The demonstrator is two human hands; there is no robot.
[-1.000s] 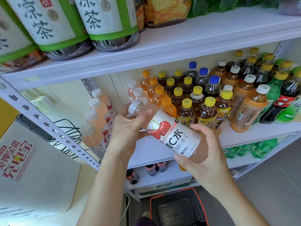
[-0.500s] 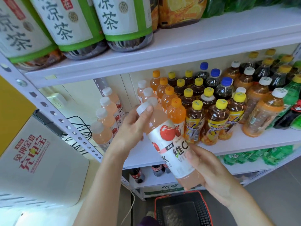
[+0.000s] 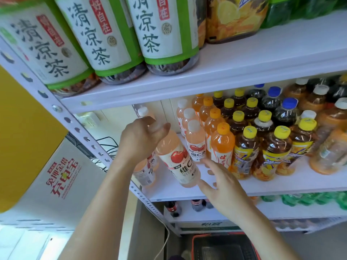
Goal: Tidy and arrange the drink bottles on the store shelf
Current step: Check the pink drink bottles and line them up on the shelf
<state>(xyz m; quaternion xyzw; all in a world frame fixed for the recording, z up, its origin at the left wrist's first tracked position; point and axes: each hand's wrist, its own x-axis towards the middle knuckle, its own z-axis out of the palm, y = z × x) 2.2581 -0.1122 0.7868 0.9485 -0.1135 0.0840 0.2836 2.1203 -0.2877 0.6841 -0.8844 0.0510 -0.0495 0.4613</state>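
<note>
The left hand (image 3: 142, 141) is curled over the top of a tilted pink apple-label bottle (image 3: 178, 164), whose foot rests at the front of the middle shelf (image 3: 281, 184). The right hand (image 3: 223, 188) is spread loose beside that foot, holding nothing. Just behind stand three white-capped pink bottles (image 3: 195, 141) in file, then four orange-capped bottles (image 3: 222, 145). Further pink bottles (image 3: 144, 173) are half hidden behind the left wrist. Three large green-label tea bottles (image 3: 105, 34) line the upper shelf (image 3: 244, 59).
</note>
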